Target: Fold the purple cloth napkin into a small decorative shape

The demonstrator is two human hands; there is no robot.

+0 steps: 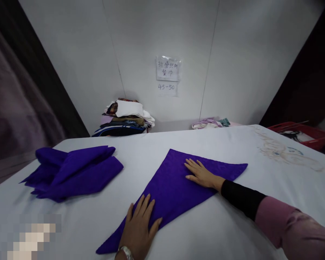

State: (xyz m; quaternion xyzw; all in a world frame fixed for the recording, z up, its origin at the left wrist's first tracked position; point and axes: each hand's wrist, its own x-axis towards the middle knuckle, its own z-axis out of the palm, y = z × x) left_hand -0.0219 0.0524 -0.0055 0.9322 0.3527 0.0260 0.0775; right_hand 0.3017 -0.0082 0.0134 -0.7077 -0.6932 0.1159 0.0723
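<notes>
A purple cloth napkin [169, 184], folded into a triangle, lies flat on the white-covered table in the head view. Its long edge runs from the lower left to the right, and one corner points away from me. My left hand [139, 224] rests on its lower left part, fingers stretched out. Flat on the upper right part of the napkin is my right hand [202, 174], fingers extended and palm down. Neither hand grips anything. To the left, a crumpled heap of purple cloth [76, 173] sits apart from both hands.
The white tablecloth [206, 231] has a printed floral pattern at the right. Behind the table stand a pile of folded clothes [127, 117] and more cloth [209, 122] by the wall. A red basket [308, 131] is at the far right. Handwritten paper signs [167, 74] hang on the wall.
</notes>
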